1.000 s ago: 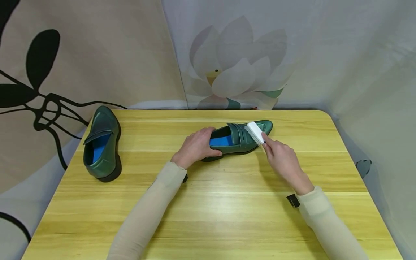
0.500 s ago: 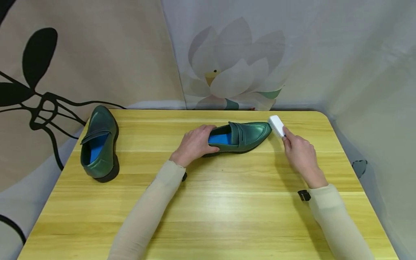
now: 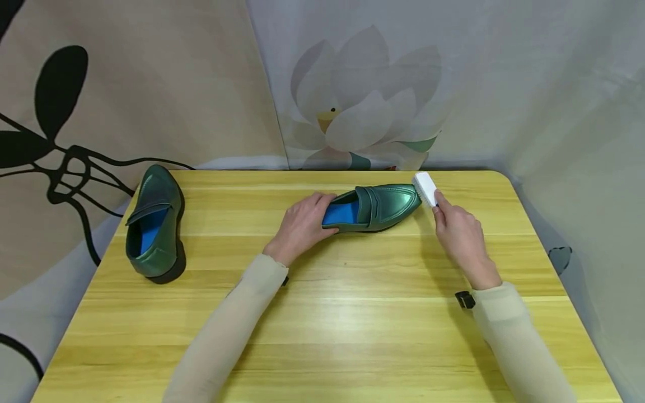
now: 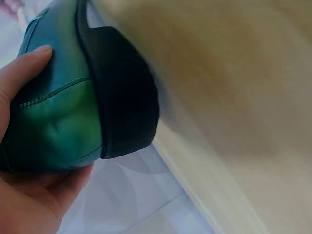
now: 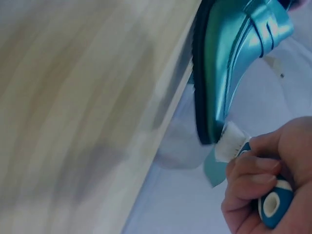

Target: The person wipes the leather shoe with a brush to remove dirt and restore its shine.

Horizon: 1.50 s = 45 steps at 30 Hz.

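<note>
My left hand (image 3: 302, 224) grips the heel end of a green loafer (image 3: 395, 204) with a blue insole, thumb on one side and fingers on the other. In the left wrist view the loafer's black heel (image 4: 126, 92) shows beside the thumb. A white-headed brush (image 3: 425, 188) is in my right hand (image 3: 461, 238), its bristles at the pointed toe of the loafer. The right wrist view shows my fingers curled round the brush's blue and white handle (image 5: 276, 204). Most of the loafer's heel is hidden by my left hand in the head view.
A second green loafer (image 3: 158, 224) stands at the left edge of the wooden table (image 3: 322, 336), toe pointing away. Behind the table hangs a pale curtain (image 3: 478, 84) with a printed flower and bird.
The brush has moved right from the middle of the loafer's upper to its toe tip, then shifted slightly left. The held loafer has tilted a little; my left hand keeps its grip.
</note>
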Available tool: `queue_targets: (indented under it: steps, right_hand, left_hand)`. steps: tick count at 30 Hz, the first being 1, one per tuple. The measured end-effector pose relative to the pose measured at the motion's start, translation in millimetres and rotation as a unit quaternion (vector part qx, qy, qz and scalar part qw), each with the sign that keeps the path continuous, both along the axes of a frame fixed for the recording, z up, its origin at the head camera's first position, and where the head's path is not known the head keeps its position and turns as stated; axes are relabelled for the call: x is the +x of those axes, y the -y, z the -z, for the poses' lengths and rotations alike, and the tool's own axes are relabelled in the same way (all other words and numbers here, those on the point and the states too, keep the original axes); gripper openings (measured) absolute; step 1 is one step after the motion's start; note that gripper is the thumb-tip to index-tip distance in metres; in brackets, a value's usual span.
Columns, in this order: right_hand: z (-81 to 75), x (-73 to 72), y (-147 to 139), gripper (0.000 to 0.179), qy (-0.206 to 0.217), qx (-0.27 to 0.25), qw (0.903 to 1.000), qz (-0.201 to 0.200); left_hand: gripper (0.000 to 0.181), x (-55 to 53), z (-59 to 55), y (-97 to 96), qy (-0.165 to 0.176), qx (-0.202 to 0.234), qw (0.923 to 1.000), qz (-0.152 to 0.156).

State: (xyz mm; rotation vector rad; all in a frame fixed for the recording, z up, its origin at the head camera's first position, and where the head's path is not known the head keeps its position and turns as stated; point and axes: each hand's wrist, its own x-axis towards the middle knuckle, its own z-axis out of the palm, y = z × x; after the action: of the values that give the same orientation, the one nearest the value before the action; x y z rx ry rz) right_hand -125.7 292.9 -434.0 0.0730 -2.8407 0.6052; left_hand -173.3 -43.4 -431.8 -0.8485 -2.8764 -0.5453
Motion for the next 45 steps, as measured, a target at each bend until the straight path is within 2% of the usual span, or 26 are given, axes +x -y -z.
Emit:
queue_targets:
  steps: [7, 12, 18, 22, 27, 31, 35, 38, 41, 45]
  right_hand:
    - [-2.6, -2.6, 39, 0.043, -0.025, 0.022, 0.998, -0.053]
    - [-5.2, -1.9, 53, 0.044, -0.018, 0.017, 0.9977, -0.063]
    - [-6.2, 3.8, 28, 0.044, -0.003, 0.011, 0.9996, -0.026]
    - [-7.5, 8.1, 3, 0.045, 0.027, -0.018, 0.9995, 0.006]
    - [-6.7, 9.7, -17, 0.049, 0.073, -0.065, 0.9949, 0.025]
    - [-8.6, 6.1, -13, 0.049, 0.069, -0.077, 0.9944, 0.021]
    - [-10.7, 1.9, 3, 0.047, 0.036, -0.053, 0.9979, -0.007]
    - [-10.6, 1.0, 12, 0.045, 0.028, -0.037, 0.9986, -0.025]
    - [-10.6, 2.2, 11, 0.045, 0.031, -0.04, 0.9985, -0.019]
    - [-11.3, 5.2, -4, 0.048, 0.061, -0.073, 0.9953, 0.015]
  left_hand:
    - [0.079, 6.6, 6.2, 1.5, -0.043, -0.004, 0.999, 0.009]
    - [0.082, 8.1, 8.7, 1.8, -0.044, -0.002, 0.999, 0.006]
    - [0.084, 9.3, 9.0, 3.0, -0.039, 0.002, 0.9992, 0.003]
    - [0.084, 10.7, 8.2, 3.3, -0.038, 0.005, 0.9993, 0.0]
    - [0.086, 11.2, 8.5, 2.8, -0.038, 0.006, 0.9993, 0.0]
    - [0.086, 11.5, 9.4, 1.9, -0.039, 0.009, 0.9992, 0.002]
    - [0.085, 12.2, 9.8, 2.1, -0.038, 0.013, 0.9992, 0.002]
    - [0.085, 12.6, 10.3, 2.5, -0.037, 0.015, 0.9992, 0.002]
    - [0.085, 12.8, 10.4, 2.6, -0.036, 0.019, 0.9992, 0.003]
    - [0.085, 12.5, 9.7, 3.4, -0.035, 0.021, 0.9992, 0.002]
